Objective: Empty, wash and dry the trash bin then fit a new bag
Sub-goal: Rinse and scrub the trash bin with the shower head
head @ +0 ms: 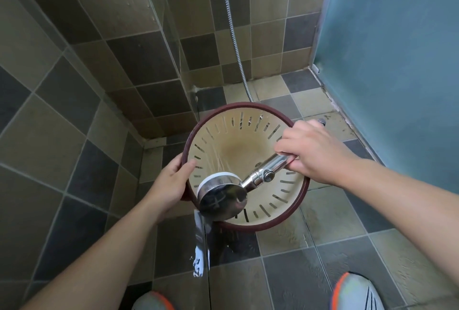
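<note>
Left hand point(171, 180) grips the trash bin point(238, 150) by its dark red rim; right hand point(315, 153) grips the shower head point(223, 195) handle, spraying water inside

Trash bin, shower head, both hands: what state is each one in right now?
Trash bin: empty, wet inside, tilted toward the camera.
Shower head: spraying water into the bin.
Left hand: grips the bin's dark red rim.
Right hand: grips the shower head's handle.
Shower hose: hanging down the wall.

A single head-worn view was aimed steeply down (wide-angle, close in) at the tiled floor point(285, 282) of a shower corner.
</note>
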